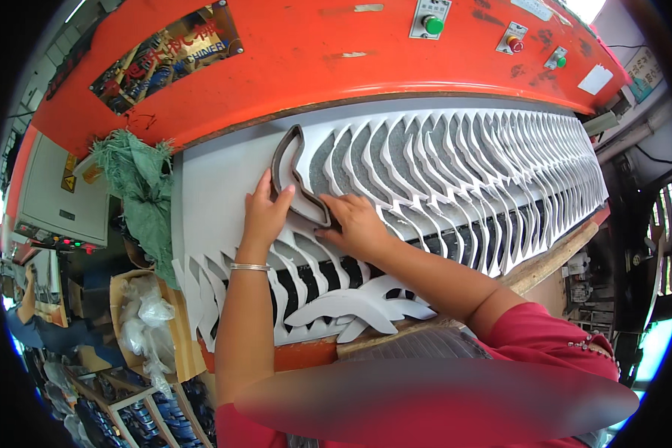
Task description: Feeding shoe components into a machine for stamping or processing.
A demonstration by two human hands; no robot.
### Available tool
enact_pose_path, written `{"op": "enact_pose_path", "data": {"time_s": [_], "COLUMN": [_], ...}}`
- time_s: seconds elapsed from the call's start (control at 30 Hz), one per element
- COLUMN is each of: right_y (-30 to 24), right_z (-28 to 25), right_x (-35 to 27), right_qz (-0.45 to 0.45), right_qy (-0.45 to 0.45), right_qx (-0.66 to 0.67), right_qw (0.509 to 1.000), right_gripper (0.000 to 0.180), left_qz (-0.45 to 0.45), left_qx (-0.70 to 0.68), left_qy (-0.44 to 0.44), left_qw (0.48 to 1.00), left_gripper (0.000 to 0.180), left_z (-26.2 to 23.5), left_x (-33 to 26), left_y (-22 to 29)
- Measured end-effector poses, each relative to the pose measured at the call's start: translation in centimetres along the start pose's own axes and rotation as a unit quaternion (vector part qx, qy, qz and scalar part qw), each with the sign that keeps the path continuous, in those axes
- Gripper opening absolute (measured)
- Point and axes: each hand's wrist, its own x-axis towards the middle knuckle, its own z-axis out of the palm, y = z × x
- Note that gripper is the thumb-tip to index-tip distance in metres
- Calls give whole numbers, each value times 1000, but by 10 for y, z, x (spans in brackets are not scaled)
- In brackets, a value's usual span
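Note:
A dark metal cutting die (279, 157), a bent outline with a hollow middle, rests on a white sheet (215, 183). My left hand (264, 213), with a bangle at the wrist, grips its left side, the thumb reaching over to the inner edge. My right hand (360, 226) has its fingers closed around the lower right end. To the right, the sheet is a web of thin strips around rows of curved cut-outs (366, 160). Several loose curved white pieces (351, 308) lie in a pile at the near edge, below my hands.
An orange-red press (299, 71) with push buttons spans the far side above the sheet. A green cloth (138, 190) hangs at the left beside a grey control box (60, 190). A cardboard box (189, 328) with clear plastic bags stands lower left. Wooden edging (549, 257) borders the near right.

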Motion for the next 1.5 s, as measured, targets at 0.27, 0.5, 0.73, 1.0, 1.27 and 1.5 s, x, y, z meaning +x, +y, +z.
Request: {"op": "enact_pose_path", "data": {"time_s": [0.27, 0.5, 0.73, 1.0, 1.27, 1.5], "right_y": [8, 15, 7, 148, 365, 325], "right_z": [6, 13, -15, -166, -453, -454], "right_x": [-7, -3, 5, -23, -3, -60], "right_qz": [-18, -37, 4, 67, 228, 190], "right_qy": [41, 62, -6, 286, 646, 551], "right_qx": [39, 28, 55, 110, -57, 211], "right_qw": [998, 997, 998, 950, 726, 785], "right_gripper": [58, 57, 71, 87, 73, 73], "left_qz": [3, -41, -25, 216, 412, 397], "left_qx": [15, 39, 36, -60, 65, 66], "left_qy": [-47, -80, -81, 104, -99, -42], "left_qw": [999, 995, 996, 969, 904, 914], "left_gripper": [64, 64, 62, 22, 30, 37], "left_z": [4, 2, 6, 83, 189, 176], "left_x": [8, 18, 25, 27, 40, 3], "left_y": [4, 14, 19, 119, 307, 284]}}
